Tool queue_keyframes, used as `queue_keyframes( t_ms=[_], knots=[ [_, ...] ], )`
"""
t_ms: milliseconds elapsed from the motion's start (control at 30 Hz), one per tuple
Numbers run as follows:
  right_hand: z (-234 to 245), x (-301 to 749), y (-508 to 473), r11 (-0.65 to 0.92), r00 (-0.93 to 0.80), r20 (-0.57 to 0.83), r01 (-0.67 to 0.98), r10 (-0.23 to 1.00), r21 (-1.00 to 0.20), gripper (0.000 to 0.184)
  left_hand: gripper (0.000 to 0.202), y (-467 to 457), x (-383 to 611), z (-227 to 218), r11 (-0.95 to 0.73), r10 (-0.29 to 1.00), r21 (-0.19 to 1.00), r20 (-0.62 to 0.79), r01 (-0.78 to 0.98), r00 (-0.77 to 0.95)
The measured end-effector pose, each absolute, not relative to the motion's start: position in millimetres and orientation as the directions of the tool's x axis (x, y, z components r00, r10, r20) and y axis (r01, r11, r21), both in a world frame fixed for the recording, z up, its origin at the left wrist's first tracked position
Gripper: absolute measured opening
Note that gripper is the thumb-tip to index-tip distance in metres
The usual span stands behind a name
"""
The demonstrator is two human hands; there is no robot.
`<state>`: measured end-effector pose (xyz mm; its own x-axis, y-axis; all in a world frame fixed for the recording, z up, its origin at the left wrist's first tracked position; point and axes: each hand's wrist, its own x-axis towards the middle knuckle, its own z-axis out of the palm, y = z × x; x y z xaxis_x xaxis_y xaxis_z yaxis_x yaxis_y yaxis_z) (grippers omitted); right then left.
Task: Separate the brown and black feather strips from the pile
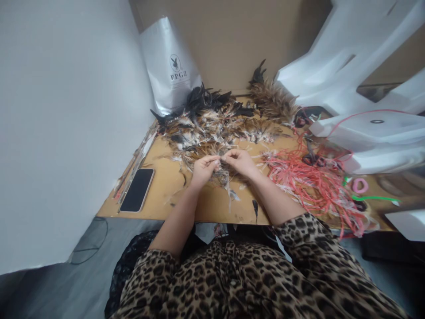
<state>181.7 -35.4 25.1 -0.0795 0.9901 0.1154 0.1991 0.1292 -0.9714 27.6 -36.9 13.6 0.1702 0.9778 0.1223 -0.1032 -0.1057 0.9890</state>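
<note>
My left hand (205, 169) and my right hand (239, 161) meet over the table, fingertips pinched close together. Between them is a small greyish feather (223, 153), its lower part hidden by my fingers. Both hands appear closed on it. Right beyond and beneath them spreads a heap of brown, white and black feathers (202, 128). A few pale wisps hang down below my hands onto the wood. One dark loose feather (255, 208) lies near the front edge, close to my right forearm.
A phone (137, 190) lies at the left. Behind the heap stands a silver bag (169, 84). Brown feather bunches (275, 102) lean at the back. Tangled red strips (312, 181) and dark scissors (312, 155) are on the right, beside a white machine (375, 128).
</note>
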Motion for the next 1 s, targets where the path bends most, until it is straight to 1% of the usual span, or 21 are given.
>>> queue_keyframes(
  t_ms=[100,233,300,367,433,500,567,667,733,800,900,1000],
  knots=[
    [28,179,-40,0.192,-0.128,0.166,0.229,0.978,-0.954,0.028,0.023,-37,29,11,-0.219,0.959,0.974,0.225,-0.053,0.171],
    [32,177,-43,0.275,-0.161,0.241,0.237,0.957,-0.932,0.026,0.012,-38,27,12,-0.408,0.904,0.91,0.389,0.08,0.178],
    [34,179,-43,0.281,-0.158,0.252,0.202,0.955,-0.938,0.024,0.01,-39,26,13,-0.433,0.896,0.893,0.412,0.122,0.164],
    [35,182,-41,0.315,-0.142,0.292,0.186,0.946,-0.931,0.021,0.012,-39,26,14,-0.401,0.911,0.907,0.381,0.131,0.156],
    [36,187,-40,0.407,-0.146,0.383,0.231,0.912,-0.884,0.018,0.013,-40,26,14,-0.354,0.929,0.927,0.335,0.12,0.157],
    [35,190,-39,0.519,-0.199,0.48,0.326,0.855,-0.79,0.018,0.014,-40,27,14,-0.325,0.938,0.94,0.306,0.105,0.161],
    [33,192,-38,0.599,-0.271,0.536,0.429,0.799,-0.676,0.02,0.015,-41,28,15,-0.304,0.944,0.948,0.286,0.098,0.162],
    [30,192,-37,0.643,-0.342,0.562,0.56,0.753,-0.522,0.022,0.016,-42,28,16,-0.27,0.953,0.958,0.252,0.097,0.166],
    [29,191,-38,0.637,-0.344,0.571,0.618,0.746,-0.461,0.02,0.017,-43,29,18,-0.237,0.961,0.968,0.221,0.087,0.166],
    [29,191,-39,0.621,-0.319,0.582,0.646,0.748,-0.444,0.017,0.018,-43,29,19,-0.183,0.972,0.981,0.169,0.068,0.165],
    [30,190,-40,0.612,-0.296,0.589,0.646,0.752,-0.457,0.015,0.02,-44,28,22,-0.097,0.983,0.995,0.089,0.038,0.159],
    [31,190,-42,0.618,-0.3,0.59,0.637,0.75,-0.461,0.014,0.021,-43,27,25,-0.059,0.988,0.998,0.056,0.017,0.146]
  ],
)
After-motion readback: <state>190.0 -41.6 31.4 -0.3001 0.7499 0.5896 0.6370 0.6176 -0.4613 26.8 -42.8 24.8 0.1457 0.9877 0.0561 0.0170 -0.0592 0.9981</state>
